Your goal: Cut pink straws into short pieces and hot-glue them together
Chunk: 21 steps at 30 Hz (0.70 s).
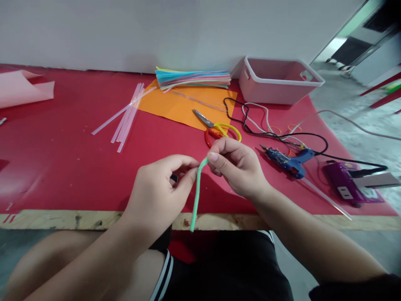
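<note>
A green pipe cleaner (196, 196) hangs between my hands, bent near its top, its long end pointing down over the table's front edge. My right hand (238, 167) pinches its upper end between thumb and fingers. My left hand (164, 184) is closed on the same pipe cleaner just below the bend, with its fingertips partly hidden. Something small and dark shows between the left thumb and fingers; I cannot tell what it is. Just beyond my right hand lie scissors (216, 126) with red and yellow handles, blades pointing away to the left.
Pink-looking glue sticks (129, 119) lie left on the red table (78, 175). A pipe cleaner bundle (192, 78) rests on orange paper (163, 106). A blue glue gun (288, 161), its cable, a purple power strip (351, 184) and a pink bin (275, 85) occupy the right.
</note>
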Each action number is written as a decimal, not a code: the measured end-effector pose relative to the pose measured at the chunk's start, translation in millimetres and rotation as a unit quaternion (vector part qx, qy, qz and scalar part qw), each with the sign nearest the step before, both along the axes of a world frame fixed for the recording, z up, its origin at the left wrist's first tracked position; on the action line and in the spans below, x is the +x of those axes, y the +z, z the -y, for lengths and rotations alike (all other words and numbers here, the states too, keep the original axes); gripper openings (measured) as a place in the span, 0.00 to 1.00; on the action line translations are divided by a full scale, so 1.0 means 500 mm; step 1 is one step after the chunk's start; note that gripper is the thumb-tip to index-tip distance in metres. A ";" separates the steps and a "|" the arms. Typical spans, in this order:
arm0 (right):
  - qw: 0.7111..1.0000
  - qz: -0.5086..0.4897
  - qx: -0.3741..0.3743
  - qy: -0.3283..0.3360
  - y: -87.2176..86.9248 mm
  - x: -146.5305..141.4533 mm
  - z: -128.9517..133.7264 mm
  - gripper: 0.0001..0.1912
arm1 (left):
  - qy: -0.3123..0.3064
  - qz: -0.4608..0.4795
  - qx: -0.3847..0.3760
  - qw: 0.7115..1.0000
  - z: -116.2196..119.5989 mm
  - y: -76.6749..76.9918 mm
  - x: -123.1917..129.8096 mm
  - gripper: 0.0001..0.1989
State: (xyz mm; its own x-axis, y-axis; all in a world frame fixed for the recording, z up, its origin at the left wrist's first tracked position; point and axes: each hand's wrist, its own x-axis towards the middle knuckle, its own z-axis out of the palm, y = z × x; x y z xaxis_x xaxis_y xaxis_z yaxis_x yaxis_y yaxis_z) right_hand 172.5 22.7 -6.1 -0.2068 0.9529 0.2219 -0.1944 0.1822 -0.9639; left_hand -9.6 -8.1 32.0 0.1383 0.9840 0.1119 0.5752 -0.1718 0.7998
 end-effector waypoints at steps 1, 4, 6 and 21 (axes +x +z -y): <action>1.000 0.000 0.005 0.003 0.002 -0.001 0.001 0.14 | -0.004 0.022 -0.039 0.999 -0.003 0.003 -0.002 0.05; 1.000 0.013 0.003 0.015 0.006 -0.003 0.005 0.15 | -0.041 0.088 -0.155 0.983 -0.013 0.006 -0.008 0.08; 0.999 0.019 -0.014 0.026 0.006 -0.003 0.007 0.16 | -0.067 0.144 -0.243 0.957 -0.019 0.004 -0.011 0.09; 0.981 -0.077 -0.177 0.037 0.001 -0.007 0.002 0.21 | -0.078 -0.187 0.370 0.907 -0.011 -0.033 -0.014 0.03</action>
